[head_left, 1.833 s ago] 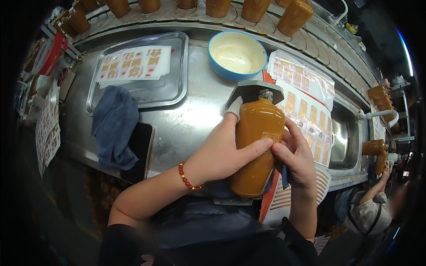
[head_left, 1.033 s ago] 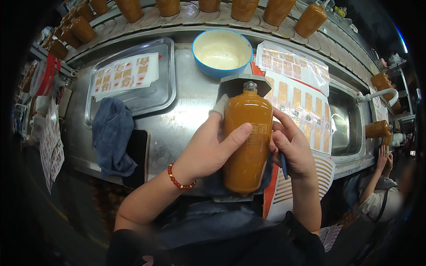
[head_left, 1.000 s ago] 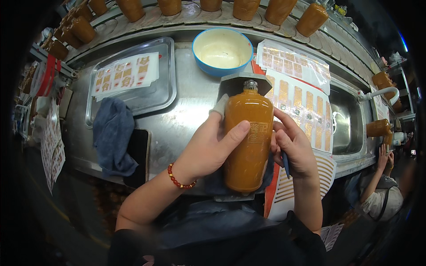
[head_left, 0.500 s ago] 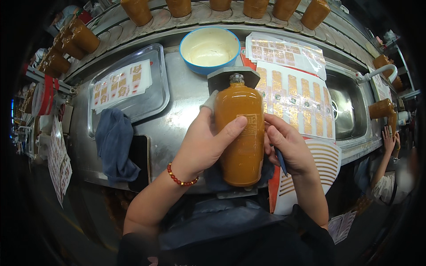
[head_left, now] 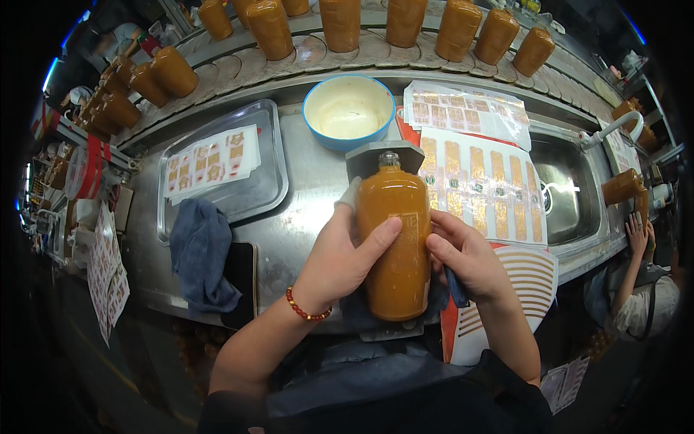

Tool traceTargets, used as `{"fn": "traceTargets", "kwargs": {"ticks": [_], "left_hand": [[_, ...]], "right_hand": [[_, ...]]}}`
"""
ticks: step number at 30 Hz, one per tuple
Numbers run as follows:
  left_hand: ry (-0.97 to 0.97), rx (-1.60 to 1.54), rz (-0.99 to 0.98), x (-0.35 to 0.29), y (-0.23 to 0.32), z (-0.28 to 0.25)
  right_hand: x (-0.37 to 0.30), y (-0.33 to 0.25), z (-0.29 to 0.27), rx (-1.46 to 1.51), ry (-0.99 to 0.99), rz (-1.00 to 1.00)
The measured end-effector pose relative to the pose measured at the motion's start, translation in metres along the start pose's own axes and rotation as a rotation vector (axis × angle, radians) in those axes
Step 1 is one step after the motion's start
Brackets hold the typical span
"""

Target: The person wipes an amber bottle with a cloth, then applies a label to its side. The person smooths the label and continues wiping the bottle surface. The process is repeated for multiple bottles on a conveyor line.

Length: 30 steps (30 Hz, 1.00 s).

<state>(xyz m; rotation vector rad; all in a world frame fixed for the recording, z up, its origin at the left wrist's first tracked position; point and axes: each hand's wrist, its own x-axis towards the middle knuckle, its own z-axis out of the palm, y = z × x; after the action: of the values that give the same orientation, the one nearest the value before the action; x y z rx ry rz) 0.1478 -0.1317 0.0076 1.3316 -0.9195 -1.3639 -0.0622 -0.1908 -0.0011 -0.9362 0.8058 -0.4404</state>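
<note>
Hands (head_left: 340, 253) (head_left: 473, 264) at bottle (head_left: 397, 282), thumbs (head_left: 381, 237) inward

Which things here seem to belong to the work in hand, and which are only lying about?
Likely in use:
brown bottle, in the left hand
blue item, kind unclear, in the right hand
gold-patterned sheets nearby

Probably just lying about:
blue cloth
dark flat slab, partly under the cloth

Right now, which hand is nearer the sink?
Right. The right hand is at the right side of the bottle, left of the sink; the left hand grips the bottle's left side, farther off.
</note>
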Motion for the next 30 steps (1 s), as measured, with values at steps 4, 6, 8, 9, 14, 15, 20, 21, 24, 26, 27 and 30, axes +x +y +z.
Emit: {"fn": "traceTargets", "kwargs": {"ticks": [4,6,8,9,14,15,20,21,24,26,27,30], "left_hand": [[0.001,-0.046,-0.056,-0.001,0.001,0.000],[-0.004,-0.088,-0.055,-0.002,0.001,-0.001],[-0.019,-0.155,-0.033,-0.003,0.000,-0.003],[-0.037,-0.139,-0.029,-0.003,0.001,-0.003],[-0.103,-0.144,-0.014,-0.004,-0.004,-0.003],[-0.120,-0.151,-0.010,-0.004,-0.003,-0.004],[-0.108,-0.113,0.010,-0.009,-0.004,-0.004],[-0.100,-0.107,0.015,-0.009,-0.003,-0.004],[-0.068,-0.078,-0.008,-0.006,0.001,-0.003],[-0.039,-0.050,0.015,-0.003,0.001,-0.001],[-0.025,-0.035,0.026,-0.002,0.001,-0.001],[-0.045,-0.055,0.011,-0.001,0.002,-0.001]], "right_hand": [[0.002,-0.002,-0.001,0.000,-0.001,-0.004],[0.003,-0.009,-0.001,0.010,0.016,-0.009],[0.010,-0.010,0.001,0.021,0.030,-0.075],[0.014,-0.011,0.001,0.026,0.037,-0.108],[0.022,-0.013,-0.001,-0.121,-0.007,-0.160],[0.022,-0.013,-0.001,-0.135,-0.004,-0.166],[0.020,-0.015,0.000,-0.151,-0.003,-0.158],[0.020,-0.017,0.002,-0.140,-0.008,-0.154],[0.022,-0.018,0.002,-0.113,-0.021,-0.149],[0.023,-0.018,0.002,-0.098,-0.019,-0.144],[0.024,-0.018,0.002,-0.092,-0.014,-0.139],[0.025,-0.015,0.002,-0.080,0.003,-0.146]]}}
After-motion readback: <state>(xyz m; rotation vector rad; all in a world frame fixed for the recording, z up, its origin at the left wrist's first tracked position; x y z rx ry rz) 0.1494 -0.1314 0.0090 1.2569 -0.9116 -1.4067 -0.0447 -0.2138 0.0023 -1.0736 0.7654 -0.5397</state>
